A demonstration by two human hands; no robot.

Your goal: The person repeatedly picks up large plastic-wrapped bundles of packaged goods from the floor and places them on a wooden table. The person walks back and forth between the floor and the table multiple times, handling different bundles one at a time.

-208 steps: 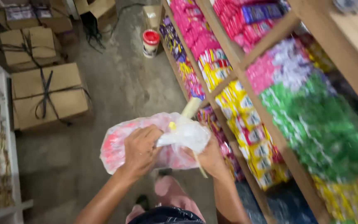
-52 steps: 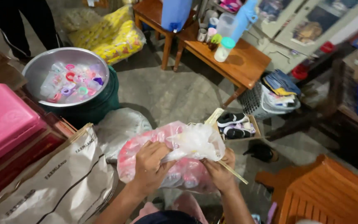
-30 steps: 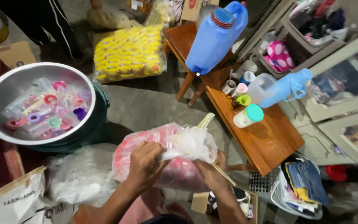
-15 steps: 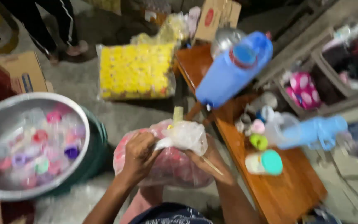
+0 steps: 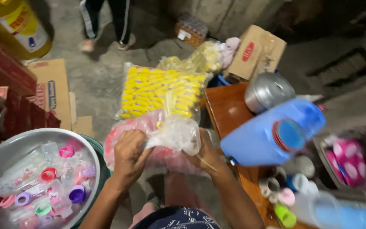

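- Gripping the gathered neck of a clear plastic bag [image 5: 172, 133], the person's left hand [image 5: 130, 152] has its fingers [image 5: 138, 142] curled shut around the twisted plastic.
- The right hand [image 5: 206, 150] holds the same bunched top from the other side, fingers closed on it, with a thin pale strip [image 5: 206, 163] running out past the palm.
- The bag is held in the air in front of the person's chest, roughly at the centre of the view; its lower part is full of pink and red items [image 5: 123, 135] too blurred to identify.
- Just below and left of the left forearm sits a large round metal basin [image 5: 22, 142] holding clear baby bottles [image 5: 26, 169] and loose coloured rings in pink, red, purple and green.
- Beyond the bag, on the concrete floor [image 5: 98, 80], lies a big clear sack of yellow packets [image 5: 157, 91].
- To the right stands a brown wooden worktop [image 5: 227, 110] with a metal pot [image 5: 267, 91] on it, and a blue water jug [image 5: 276, 133], blurred, close to the camera.
- Small cups in pink, blue and green [image 5: 286, 197] stand at the near end of the worktop.
- Cardboard boxes [image 5: 51, 87] and red crates [image 5: 5, 68] line the left side, with a yellow drum [image 5: 15, 25] in the corner.
- Another person's legs [image 5: 106, 21] in dark trousers stand at the top of the view.
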